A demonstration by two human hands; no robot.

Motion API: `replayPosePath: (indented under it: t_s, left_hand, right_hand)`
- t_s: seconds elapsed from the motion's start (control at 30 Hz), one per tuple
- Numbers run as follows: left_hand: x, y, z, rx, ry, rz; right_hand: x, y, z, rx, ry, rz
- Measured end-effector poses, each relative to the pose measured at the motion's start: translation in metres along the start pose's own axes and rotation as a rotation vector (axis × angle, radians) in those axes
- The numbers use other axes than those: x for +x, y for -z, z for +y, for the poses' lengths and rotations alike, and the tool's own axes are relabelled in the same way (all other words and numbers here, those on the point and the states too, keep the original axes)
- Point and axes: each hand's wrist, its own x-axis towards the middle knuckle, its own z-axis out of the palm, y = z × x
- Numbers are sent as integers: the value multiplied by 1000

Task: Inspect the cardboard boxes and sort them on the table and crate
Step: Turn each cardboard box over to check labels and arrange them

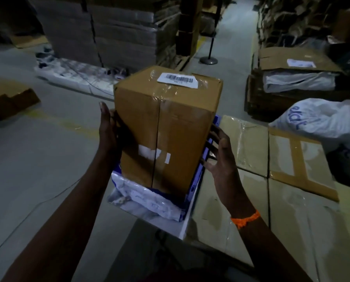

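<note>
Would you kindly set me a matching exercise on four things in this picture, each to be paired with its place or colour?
Things:
1. label
2. wristband
3. crate
4. sack

Place or colour:
A. blue
B. on top of the box
C. orange
D. at the far right

Pairs: 1-B, 2-C, 3-A, 4-D

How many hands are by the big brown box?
2. The left hand lies flat against the left side of the box. The right hand is at its right side, fingers spread, above the blue crate. No other hands show.
</note>
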Motion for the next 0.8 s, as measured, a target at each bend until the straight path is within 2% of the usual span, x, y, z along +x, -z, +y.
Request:
replayPosePath:
  t_s: [0.1,0.23,0.37,0.5,0.7,0.8]
  left_hand:
    - [8,-5,4,51,21,-32]
    - [13,-11,-6,66,80,-81]
    - [23,16,-40,164,195,-62]
    - [12,39,-68,112,356,-15]
    - [14,44,-76,75,372,42]
    - [15,44,-85,29,352,-11]
  right_hand:
    - [2,-3,2,-81,28,69]
    - [5,-14,19,-103,-23,193]
    - [-2,-22,58,-137,-153,187]
    - [-13,-33,83,-164,-252,207]
    - [-12,-40,85,-208,-241,237]
    - [-3,-35,88,-214,-225,253]
